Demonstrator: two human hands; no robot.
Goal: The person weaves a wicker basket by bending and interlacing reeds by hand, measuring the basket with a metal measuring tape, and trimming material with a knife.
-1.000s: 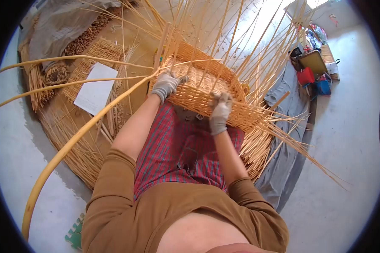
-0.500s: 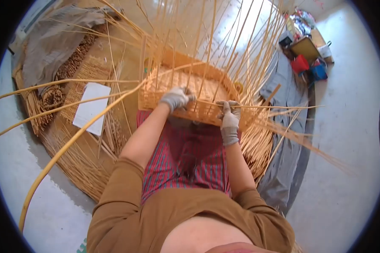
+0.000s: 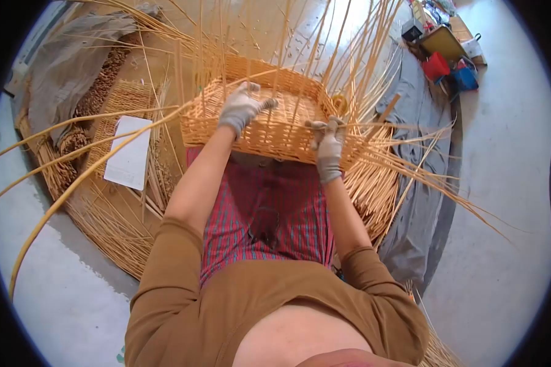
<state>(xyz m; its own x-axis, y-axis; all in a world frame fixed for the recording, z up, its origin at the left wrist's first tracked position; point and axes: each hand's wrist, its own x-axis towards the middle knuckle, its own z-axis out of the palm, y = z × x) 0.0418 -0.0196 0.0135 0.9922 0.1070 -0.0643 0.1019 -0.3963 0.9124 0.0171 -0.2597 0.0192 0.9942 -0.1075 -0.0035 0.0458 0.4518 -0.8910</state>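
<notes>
A half-woven wicker basket [image 3: 275,139] with tall upright stakes rests over my lap, its near wall toward me. My left hand [image 3: 241,111], in a pale work glove, is at the left part of the near rim, thumb and fingers apart among the stakes. At the right end of that rim my right hand [image 3: 329,144], gloved too, is closed with its fingers at the top edge. A thin cane strand [image 3: 389,125] runs out rightward from these fingers. Thick bent rods [image 3: 92,197] stretch from the basket's left side.
On the left, a white sheet [image 3: 128,153] lies over woven matting beside cane bundles [image 3: 73,144] and a grey cloth [image 3: 92,49]. Loose cane [image 3: 376,196] and a grey tarp [image 3: 413,202] lie to the right. Further back are a red container [image 3: 435,66] and a blue one [image 3: 465,78].
My left hand has lifted up and left from the near rim, and its fingers have spread. The basket has shifted a little left and up in view. My right hand stays at the rim.
</notes>
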